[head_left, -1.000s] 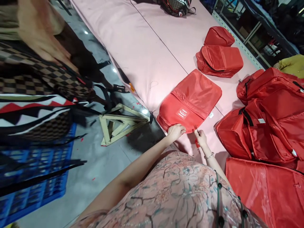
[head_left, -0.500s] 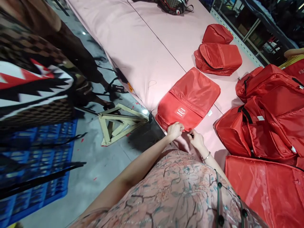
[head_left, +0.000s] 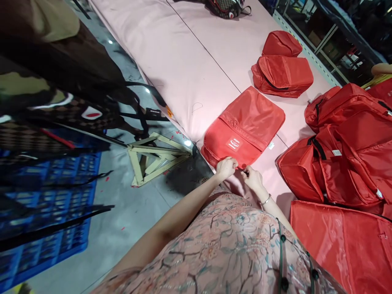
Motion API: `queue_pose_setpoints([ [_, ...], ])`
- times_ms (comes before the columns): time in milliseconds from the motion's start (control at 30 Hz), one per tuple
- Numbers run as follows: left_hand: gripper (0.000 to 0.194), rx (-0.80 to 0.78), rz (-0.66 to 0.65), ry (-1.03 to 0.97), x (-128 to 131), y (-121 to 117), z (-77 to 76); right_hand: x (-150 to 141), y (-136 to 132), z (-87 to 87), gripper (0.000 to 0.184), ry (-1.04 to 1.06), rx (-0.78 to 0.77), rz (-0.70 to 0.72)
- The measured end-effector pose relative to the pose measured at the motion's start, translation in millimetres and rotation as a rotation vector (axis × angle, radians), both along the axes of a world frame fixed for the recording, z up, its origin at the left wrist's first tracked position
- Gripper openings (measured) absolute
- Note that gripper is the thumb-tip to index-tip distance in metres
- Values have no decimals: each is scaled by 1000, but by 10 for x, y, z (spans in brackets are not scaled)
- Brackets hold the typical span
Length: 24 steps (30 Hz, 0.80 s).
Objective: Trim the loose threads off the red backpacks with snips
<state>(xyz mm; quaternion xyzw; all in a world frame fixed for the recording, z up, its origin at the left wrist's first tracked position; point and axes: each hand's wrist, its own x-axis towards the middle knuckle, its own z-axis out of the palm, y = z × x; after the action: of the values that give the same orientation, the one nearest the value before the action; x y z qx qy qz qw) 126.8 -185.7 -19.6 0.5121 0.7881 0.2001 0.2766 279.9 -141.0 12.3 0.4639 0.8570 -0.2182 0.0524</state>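
A flat red bag (head_left: 245, 126) with a small white logo patch lies on the pink table (head_left: 190, 61) at its near edge. My left hand (head_left: 226, 167) is closed, pinching the bag's near edge. My right hand (head_left: 252, 179) is closed beside it, holding a small dark tool whose tip meets the bag's edge between the two hands. A bracelet sits on my right wrist.
Several red bags (head_left: 343, 159) are piled at the right, two more (head_left: 283, 69) lie farther back, and a flat red piece (head_left: 339, 241) lies near right. A patterned backpack (head_left: 228, 7) sits at the far end. On the floor stand a wooden frame (head_left: 156, 157) and a blue crate (head_left: 45, 220); patterned bags hang at left.
My right hand has moved left along the bag's edge, from apart to close beside my left hand. The red-handled tool seen before is now mostly hidden in the hand. The patterned bags at left shifted.
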Motion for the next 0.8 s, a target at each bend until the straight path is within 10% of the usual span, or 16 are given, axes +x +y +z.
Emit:
queue_pose_setpoints([
  [433,37,221,259,-781,-22,-426,-363,207,-50,-314,34,644,-506,-394],
  [800,30,187,429,-810,190,-290,-635,173,-58,-252,31,510,-535,-356],
])
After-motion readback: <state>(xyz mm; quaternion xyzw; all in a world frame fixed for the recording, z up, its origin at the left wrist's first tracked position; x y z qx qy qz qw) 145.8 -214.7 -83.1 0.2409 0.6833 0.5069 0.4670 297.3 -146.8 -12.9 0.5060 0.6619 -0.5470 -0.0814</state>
